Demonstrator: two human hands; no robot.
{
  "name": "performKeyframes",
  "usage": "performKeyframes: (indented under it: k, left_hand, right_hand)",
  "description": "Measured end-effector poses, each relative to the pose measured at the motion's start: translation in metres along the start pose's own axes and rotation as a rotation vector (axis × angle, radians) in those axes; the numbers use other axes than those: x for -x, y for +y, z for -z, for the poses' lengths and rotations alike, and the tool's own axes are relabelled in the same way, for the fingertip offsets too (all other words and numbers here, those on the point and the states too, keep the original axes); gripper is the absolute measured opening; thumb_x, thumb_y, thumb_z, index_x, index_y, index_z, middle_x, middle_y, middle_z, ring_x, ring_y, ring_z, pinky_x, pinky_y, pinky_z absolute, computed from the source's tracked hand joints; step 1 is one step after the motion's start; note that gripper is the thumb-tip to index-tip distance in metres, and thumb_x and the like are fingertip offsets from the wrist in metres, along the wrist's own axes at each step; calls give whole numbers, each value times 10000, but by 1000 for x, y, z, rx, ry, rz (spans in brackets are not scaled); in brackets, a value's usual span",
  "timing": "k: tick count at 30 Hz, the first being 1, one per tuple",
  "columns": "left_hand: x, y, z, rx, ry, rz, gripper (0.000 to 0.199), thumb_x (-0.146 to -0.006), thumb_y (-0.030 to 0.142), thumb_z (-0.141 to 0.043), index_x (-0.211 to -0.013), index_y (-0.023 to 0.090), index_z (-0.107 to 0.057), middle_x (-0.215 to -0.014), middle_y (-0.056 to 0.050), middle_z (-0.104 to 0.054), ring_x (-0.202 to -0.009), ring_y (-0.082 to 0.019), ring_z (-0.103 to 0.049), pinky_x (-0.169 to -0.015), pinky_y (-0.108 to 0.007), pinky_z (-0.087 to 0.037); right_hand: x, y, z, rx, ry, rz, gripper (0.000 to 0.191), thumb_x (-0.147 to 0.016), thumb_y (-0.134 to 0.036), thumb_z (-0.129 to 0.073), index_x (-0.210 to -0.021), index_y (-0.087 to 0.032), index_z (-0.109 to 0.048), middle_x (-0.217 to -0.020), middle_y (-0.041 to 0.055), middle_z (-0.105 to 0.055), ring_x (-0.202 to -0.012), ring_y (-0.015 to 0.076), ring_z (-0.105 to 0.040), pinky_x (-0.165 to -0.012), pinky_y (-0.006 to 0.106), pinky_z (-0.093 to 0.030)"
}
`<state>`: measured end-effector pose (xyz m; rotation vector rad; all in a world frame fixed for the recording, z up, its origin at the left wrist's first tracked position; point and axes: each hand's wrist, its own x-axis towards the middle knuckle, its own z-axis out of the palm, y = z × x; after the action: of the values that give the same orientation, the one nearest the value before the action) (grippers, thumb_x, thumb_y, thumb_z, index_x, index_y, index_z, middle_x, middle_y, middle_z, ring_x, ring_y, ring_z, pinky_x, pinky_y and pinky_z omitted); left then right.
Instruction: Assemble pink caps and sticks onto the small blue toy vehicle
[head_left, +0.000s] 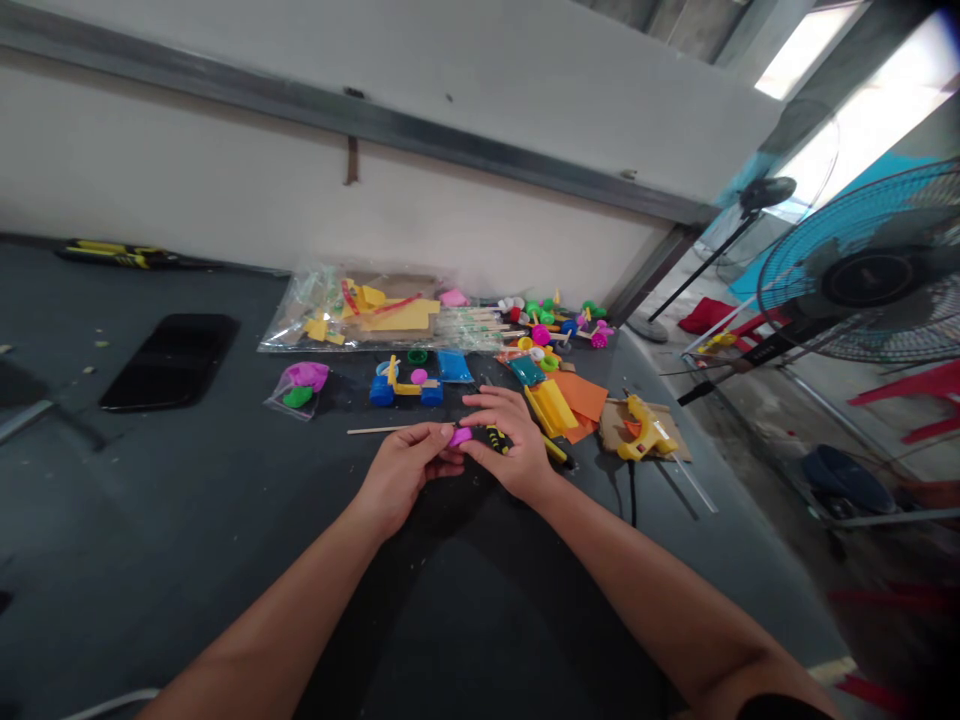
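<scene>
A small piece of purple clay (460, 437) is pinched between the thumb and fingers of my left hand (409, 468). The fingers of my right hand (511, 445) are curved around the same piece from the right, thumb and fingertips against it. Just behind my hands, a small blue-wheeled model (407, 388) with a yellow upright and a pink ball stands on the dark table (247, 510). A thin wooden stick (375, 431) lies left of my fingers. A black and yellow tool (556, 451) is partly hidden by my right hand.
Clay in a bag (300, 386) and a phone (171, 361) lie left. Behind are a plastic bag of parts (352, 310) and several colourful wheeled pieces (555, 325). A yellow glue gun (643, 432) rests on cardboard at right, near yellow packets (551, 405). A fan (862, 275) stands beyond.
</scene>
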<state>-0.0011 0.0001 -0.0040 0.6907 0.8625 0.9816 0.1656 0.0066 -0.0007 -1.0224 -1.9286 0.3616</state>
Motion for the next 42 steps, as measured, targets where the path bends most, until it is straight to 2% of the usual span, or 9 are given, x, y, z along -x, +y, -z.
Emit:
performKeyframes:
  k: [4,12,28,33,38,42]
  left_hand:
    - [0,-1,0,-7,1,-2,246,-696,358,-713,-775,126,-686,-684,-36,-664,-626,-116,-605,-630,-260,-527]
    - [0,-1,2,-18,-21,-2,210,-687,330,-725,-769,142,-683,-710,-20,-661,-657,-109,-602,-646,-249,-521]
    - [0,0,1,-23,-3,8,238,-666,336,-737,-763,124,-689,-666,-37,-655,-615,-114,-594,-630,-258,-518]
    - [0,-1,1,-28,-29,0,218,-688,333,-723,-763,132,-683,-673,-24,-654,-614,-103,-588,-632,-245,-518]
    - [0,0,-1,9,-4,13,282,-715,386,-688,-741,105,-681,-679,-57,-665,-615,-123,-604,-635,-268,-523]
    - [-1,-1,0,-15,2,9,248,-685,349,-720,-762,115,-685,-678,-49,-663,-613,-119,-602,-631,-266,-523]
  right_hand:
    - [0,0,0,9,-1,4,113,-787,-272,-641,-900,-269,-656,-1106,23,-644,-1175,224,-489,-1007,449,-383]
    - [0,0,-2,-16,25,-3,140,-777,-262,-661,-916,-251,-654,-1080,28,-649,-1171,210,-486,-1010,422,-390]
    - [0,2,0,11,15,3,114,-796,-277,-637,-904,-284,-669,-1094,14,-649,-1175,222,-489,-1005,454,-389]
    - [0,2,-1,6,1,16,211,-765,-282,-668,-976,-284,-653,-1117,21,-637,-1185,226,-476,-1008,453,-384]
    - [0,3,-1,6,7,-7,135,-784,-275,-641,-918,-275,-656,-1102,23,-644,-1169,224,-493,-1008,448,-375]
    - [0,2,-1,8,19,-10,134,-773,-263,-644,-906,-269,-647,-1087,25,-647,-1154,225,-505,-998,450,-382]
